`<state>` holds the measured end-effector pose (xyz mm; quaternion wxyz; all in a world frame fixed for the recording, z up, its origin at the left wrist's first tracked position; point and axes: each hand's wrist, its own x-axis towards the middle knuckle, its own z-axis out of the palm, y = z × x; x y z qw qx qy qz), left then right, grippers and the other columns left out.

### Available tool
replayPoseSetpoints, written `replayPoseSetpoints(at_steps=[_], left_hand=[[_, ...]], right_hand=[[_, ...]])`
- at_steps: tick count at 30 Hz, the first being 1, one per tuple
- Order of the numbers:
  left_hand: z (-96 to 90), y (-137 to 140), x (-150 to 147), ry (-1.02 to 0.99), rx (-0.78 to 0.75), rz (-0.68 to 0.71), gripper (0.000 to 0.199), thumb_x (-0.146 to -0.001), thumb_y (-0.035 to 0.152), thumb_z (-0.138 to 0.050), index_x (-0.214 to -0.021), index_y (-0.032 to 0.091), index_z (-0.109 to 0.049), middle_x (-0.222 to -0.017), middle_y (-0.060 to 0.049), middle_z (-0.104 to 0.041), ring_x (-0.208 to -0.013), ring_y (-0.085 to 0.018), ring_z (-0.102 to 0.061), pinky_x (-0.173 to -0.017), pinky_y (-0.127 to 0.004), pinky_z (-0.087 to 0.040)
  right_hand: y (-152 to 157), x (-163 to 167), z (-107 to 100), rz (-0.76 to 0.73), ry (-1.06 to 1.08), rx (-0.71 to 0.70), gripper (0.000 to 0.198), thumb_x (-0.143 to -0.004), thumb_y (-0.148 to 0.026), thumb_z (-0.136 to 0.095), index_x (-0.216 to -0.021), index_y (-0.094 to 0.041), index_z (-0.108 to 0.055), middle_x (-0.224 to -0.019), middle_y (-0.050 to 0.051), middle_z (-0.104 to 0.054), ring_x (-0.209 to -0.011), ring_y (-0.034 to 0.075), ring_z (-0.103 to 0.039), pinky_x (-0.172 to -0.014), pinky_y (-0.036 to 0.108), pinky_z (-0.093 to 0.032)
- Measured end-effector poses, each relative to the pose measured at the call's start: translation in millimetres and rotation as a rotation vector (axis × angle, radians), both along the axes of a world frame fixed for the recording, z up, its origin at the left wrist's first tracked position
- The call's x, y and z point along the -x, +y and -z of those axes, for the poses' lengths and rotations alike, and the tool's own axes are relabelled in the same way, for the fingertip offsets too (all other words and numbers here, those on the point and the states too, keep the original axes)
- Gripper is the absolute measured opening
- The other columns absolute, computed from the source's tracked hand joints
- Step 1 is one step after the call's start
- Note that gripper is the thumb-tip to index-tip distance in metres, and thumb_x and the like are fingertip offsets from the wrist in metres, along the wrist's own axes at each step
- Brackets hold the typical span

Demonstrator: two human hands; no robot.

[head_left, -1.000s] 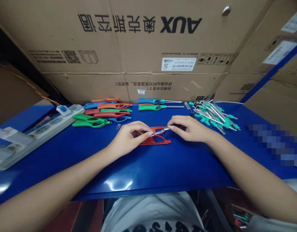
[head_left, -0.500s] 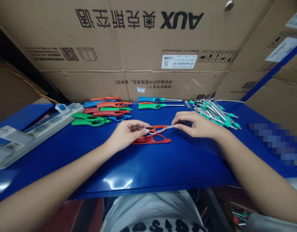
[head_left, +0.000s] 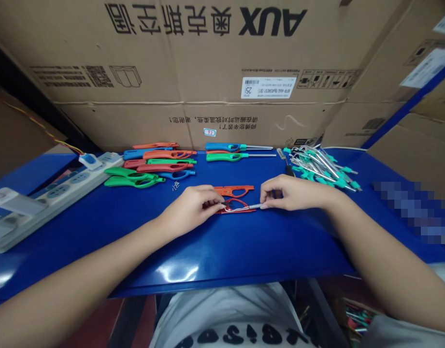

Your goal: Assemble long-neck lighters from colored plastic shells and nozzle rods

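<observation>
Both arms reach forward and angle inward, so the two hands face each other, apart, in front of the torso [head_left: 229, 309]. The left forearm [head_left: 99, 270] slants up from the lower left to a nearly straight wrist [head_left: 164, 223]; the left hand [head_left: 218, 205] has its back turned upward, fingers bent, with the thumb [head_left: 211, 210] and index finger pressed in a pinch. The right forearm [head_left: 374, 261] slants in from the lower right, its wrist bending so that the right hand [head_left: 262, 203] points left, fingers curled, thumb and forefinger pinching too.
</observation>
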<state>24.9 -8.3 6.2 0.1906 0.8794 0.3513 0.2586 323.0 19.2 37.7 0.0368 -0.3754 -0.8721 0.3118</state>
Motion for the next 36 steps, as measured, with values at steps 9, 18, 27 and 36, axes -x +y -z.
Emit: replayPoseSetpoints(at_steps=[9,18,27,36], left_hand=[[-0.3,-0.7,-0.2,0.055,-0.024,0.013,0.020,-0.095,0.019,-0.058,-0.101,0.017,-0.077,-0.095,-0.007,-0.069,-0.082,-0.016,-0.067,-0.074,-0.025,-0.052],[1.5,-0.5,-1.4,0.054,0.011,-0.011,0.017,-0.094,0.018,-0.061,-0.098,0.017,-0.077,-0.097,-0.007,-0.075,-0.085,-0.018,-0.070,-0.074,-0.026,-0.052],[2.6,-1.9,-3.0,0.038,0.020,-0.039,0.016,-0.093,0.020,-0.063,-0.095,0.018,-0.079,-0.096,-0.006,-0.079,-0.086,-0.020,-0.073,-0.076,-0.028,-0.053],[3.2,-2.3,-4.2,0.031,0.018,-0.053,0.017,-0.093,0.021,-0.063,-0.094,0.019,-0.080,-0.093,-0.007,-0.079,-0.085,-0.022,-0.073,-0.075,-0.029,-0.053]], right_hand=[[0.2,0.6,6.8,-0.036,-0.024,-0.017,0.018,-0.087,-0.036,-0.071,-0.085,-0.018,-0.071,-0.081,0.003,-0.071,-0.072,0.015,-0.063,-0.065,0.026,-0.047],[-3.3,10.0,0.4,-0.069,-0.096,-0.203,0.011,-0.087,-0.021,-0.070,-0.077,-0.017,-0.070,-0.079,0.003,-0.068,-0.070,0.014,-0.059,-0.065,0.026,-0.042],[-5.5,13.1,5.7,-0.026,0.027,-0.213,0.016,-0.087,-0.031,-0.071,-0.090,-0.016,-0.069,-0.085,0.004,-0.065,-0.067,0.013,-0.057,-0.061,0.024,-0.043],[2.3,25.4,27.6,0.186,0.135,-0.001,0.024,-0.082,-0.040,-0.071,-0.080,-0.018,-0.063,-0.068,-0.001,-0.061,-0.059,0.011,-0.049,-0.056,0.024,-0.037]])
